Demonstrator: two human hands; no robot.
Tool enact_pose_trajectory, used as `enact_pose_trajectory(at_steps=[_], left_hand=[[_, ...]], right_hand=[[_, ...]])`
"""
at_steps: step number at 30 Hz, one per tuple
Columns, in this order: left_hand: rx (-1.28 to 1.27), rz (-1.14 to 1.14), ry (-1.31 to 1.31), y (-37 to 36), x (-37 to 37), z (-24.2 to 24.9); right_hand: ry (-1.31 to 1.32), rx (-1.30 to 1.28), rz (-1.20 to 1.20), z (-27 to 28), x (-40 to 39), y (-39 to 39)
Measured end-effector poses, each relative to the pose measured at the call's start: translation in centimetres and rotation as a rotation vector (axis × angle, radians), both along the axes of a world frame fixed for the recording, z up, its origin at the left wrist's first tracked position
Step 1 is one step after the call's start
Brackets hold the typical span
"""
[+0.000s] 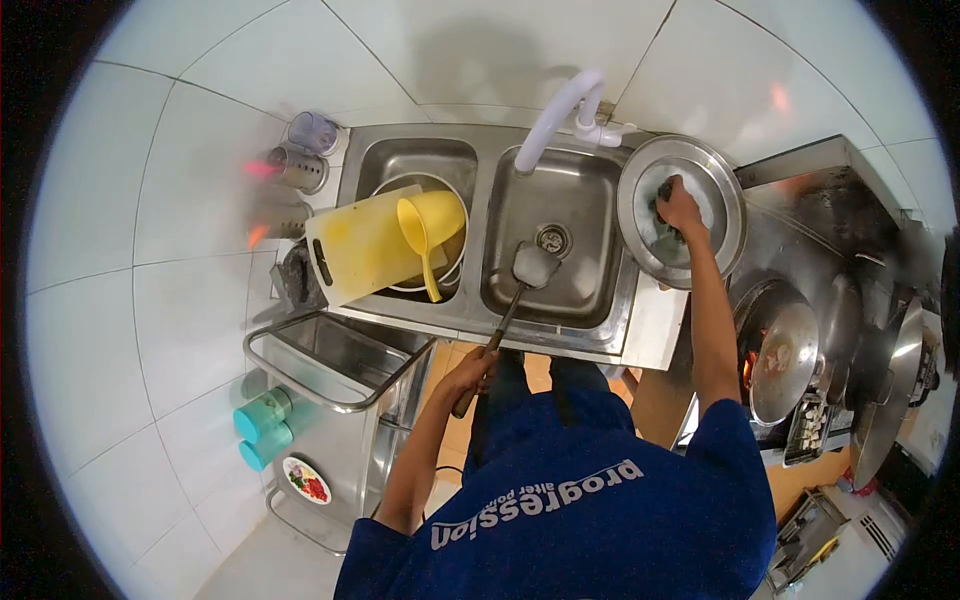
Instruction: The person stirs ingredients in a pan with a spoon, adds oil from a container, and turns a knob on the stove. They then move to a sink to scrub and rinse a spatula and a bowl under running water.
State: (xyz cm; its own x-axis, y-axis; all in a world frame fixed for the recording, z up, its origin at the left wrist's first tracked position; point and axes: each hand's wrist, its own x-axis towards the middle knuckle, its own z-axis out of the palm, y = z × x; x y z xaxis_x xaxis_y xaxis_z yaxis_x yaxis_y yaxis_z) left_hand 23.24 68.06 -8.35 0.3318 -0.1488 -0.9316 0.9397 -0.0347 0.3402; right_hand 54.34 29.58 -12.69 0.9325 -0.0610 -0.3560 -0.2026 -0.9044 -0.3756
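My left hand [470, 372] is closed round the dark handle of a wok spatula [537, 266]. The spatula's metal head hangs over the right sink basin [590, 200], near the drain. My right hand [680, 207] reaches into a round steel bowl [733, 215] at the sink's right edge. Its fingers are closed over something dark and greenish that I cannot make out, with whitish, wet-looking contents around it. A pale curved faucet [550, 125] stands above the right basin.
A cutting board [350, 250] and a yellow dipper [430, 220] lie across a pot in the left basin. On the right, a wok [785, 350] sits over flames. A metal trolley [350, 405] stands lower left, near a plate of chopped ingredients [306, 480] and turquoise-lidded containers [262, 417].
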Motion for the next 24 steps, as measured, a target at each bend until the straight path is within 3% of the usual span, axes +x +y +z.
enact_pose_trajectory(at_steps=[2,4,6,8,10,11,12,14,16,18,20,22,24], left_hand=[[0.008,-0.03,0.003,0.3,-0.5,-0.1],[0.002,-0.09,0.0,1.3,-1.1,-1.3],[0.002,-0.155,-0.013,1.7,-1.3,-2.4],[0.033,-0.12,-0.004,1.4,-0.9,-3.1],[0.032,-0.141,-0.028,1.4,-0.8,-4.5],[0.028,-0.163,-0.039,1.5,-0.9,-4.9],[0.032,-0.173,-0.045,1.4,-0.8,-4.9],[0.065,-0.205,-0.123,1.4,-0.7,-4.9],[0.03,-0.157,-0.13,1.5,-1.3,-5.0],[0.038,-0.177,-0.129,1.8,-1.3,-4.6],[0.062,-0.195,-0.113,1.7,-2.0,-5.0],[0.08,-0.229,-0.108,2.5,-1.9,-5.0],[0.062,-0.149,-0.095,2.2,-2.2,-4.7]], right_hand=[[-0.066,0.073,-0.023,4.3,-1.0,1.5],[-0.235,0.308,-0.026,6.6,-1.8,2.6],[-0.269,0.333,-0.015,6.7,-2.3,3.4],[-0.27,0.683,-0.039,6.4,-2.8,4.6],[-0.15,0.796,-0.049,7.6,-5.8,8.8],[-0.278,0.753,0.116,6.8,-7.1,10.7],[-0.404,0.703,0.277,4.8,-8.5,12.7],[-0.259,0.715,0.24,0.2,-11.5,16.8],[-0.119,0.477,0.33,-3.3,-13.0,19.8],[-0.129,0.478,0.303,-12.8,-14.6,21.3],[-0.106,0.491,0.251,-17.1,-17.1,21.5],[-0.332,0.257,0.768,-18.4,-18.1,20.5],[-0.302,0.212,0.861,-24.1,-16.8,20.0]])
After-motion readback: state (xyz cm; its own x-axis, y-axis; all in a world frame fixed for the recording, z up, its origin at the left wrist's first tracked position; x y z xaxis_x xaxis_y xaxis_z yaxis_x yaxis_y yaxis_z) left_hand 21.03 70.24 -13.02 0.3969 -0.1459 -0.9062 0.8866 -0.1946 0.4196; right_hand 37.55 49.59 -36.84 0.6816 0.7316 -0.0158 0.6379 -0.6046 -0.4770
